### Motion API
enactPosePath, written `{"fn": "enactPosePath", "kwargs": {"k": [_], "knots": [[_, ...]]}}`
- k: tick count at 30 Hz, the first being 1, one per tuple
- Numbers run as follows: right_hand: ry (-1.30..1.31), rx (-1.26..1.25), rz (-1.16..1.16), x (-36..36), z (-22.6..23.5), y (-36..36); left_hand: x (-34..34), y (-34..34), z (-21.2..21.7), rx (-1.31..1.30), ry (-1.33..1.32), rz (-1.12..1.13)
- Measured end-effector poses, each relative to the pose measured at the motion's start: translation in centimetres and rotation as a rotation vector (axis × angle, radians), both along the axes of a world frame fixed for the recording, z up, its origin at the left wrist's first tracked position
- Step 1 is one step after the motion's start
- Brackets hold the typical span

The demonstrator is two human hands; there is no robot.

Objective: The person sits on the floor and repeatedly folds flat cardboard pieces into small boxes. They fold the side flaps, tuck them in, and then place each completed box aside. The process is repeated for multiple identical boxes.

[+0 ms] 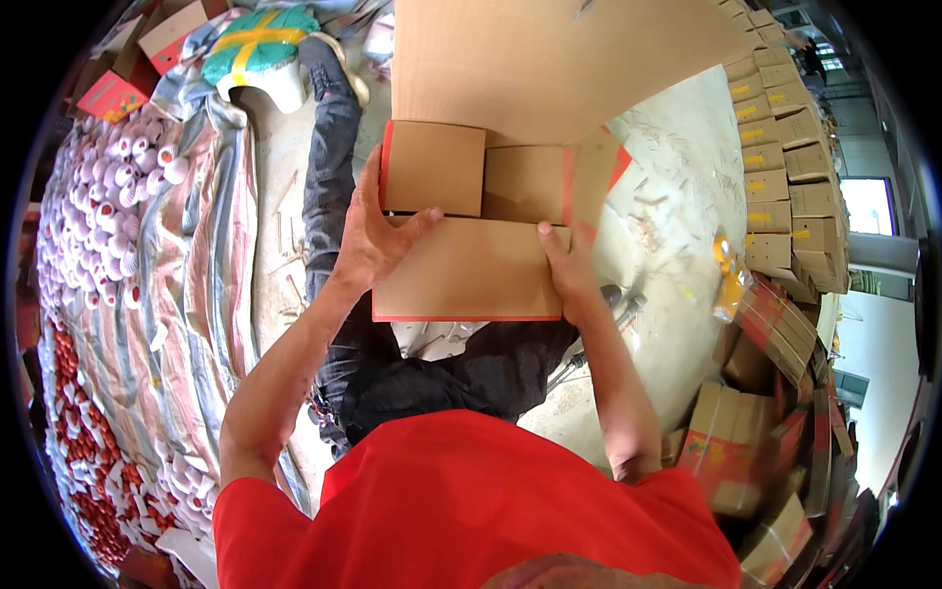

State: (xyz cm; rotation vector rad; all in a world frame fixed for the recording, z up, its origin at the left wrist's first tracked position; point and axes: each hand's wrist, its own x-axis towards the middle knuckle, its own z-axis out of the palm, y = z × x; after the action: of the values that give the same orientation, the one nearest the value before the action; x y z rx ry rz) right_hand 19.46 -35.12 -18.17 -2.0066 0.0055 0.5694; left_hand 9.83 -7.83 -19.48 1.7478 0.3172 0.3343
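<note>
Between my knees is a brown cardboard box (466, 270) with red edges, its flaps toward me. My left hand (378, 236) grips its left side, the thumb lying across the near flap and the fingers partly hidden along the side. At the right end, my right hand (571, 270) holds the box with the thumb on top of the same flap; its other fingers are mostly hidden. A small square flap (434, 169) is folded in at the far left. Beyond it a large flap (549, 59) stands raised, and a side flap (594, 182) leans out to the right.
On my left, pale ribbed round objects (108, 216) and red-and-white pieces (93, 461) lie on a striped cloth (211, 245). A stool with a green, yellow-taped cushion (260, 49) stands ahead. Stacked cartons (770, 187) and bundled flattened cardboard (726, 442) line the right.
</note>
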Motion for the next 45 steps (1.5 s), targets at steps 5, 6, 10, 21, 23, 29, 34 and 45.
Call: {"fn": "enactPosePath", "kwargs": {"k": [5, 6, 10, 21, 23, 29, 34, 45], "knots": [[-0.113, 0.094, 0.026, -1.9, -1.2, -0.2, 0.1, 2.3, -3.6, 0.511, -0.14, 0.17], [-0.09, 0.127, 0.011, -2.0, -1.1, -0.2, 1.0, 2.5, -0.7, 0.263, -0.188, 0.165], [-0.064, 0.118, -0.016, -1.8, -0.7, -0.1, 5.5, 5.5, 9.1, -0.212, -0.371, -0.014], [-0.174, -0.079, -0.036, -1.1, -3.6, -1.5, -3.5, 2.0, 8.1, 0.037, -0.1, -0.321], [-0.197, -0.093, 0.0, -0.7, -3.3, -1.9, -5.6, -0.9, 7.3, -0.163, -0.098, -0.018], [-0.262, -0.102, 0.077, -0.7, -2.9, -2.2, -5.3, -0.1, 7.9, -0.954, 0.155, -0.233], [-0.36, -0.211, 0.19, 0.4, -3.8, -2.2, -3.4, -0.9, 9.1, -1.03, 0.186, -0.213], [-0.195, 0.187, 0.144, 0.3, -1.8, 0.0, 7.9, 5.2, 6.5, -0.314, -0.18, -0.189]]}}
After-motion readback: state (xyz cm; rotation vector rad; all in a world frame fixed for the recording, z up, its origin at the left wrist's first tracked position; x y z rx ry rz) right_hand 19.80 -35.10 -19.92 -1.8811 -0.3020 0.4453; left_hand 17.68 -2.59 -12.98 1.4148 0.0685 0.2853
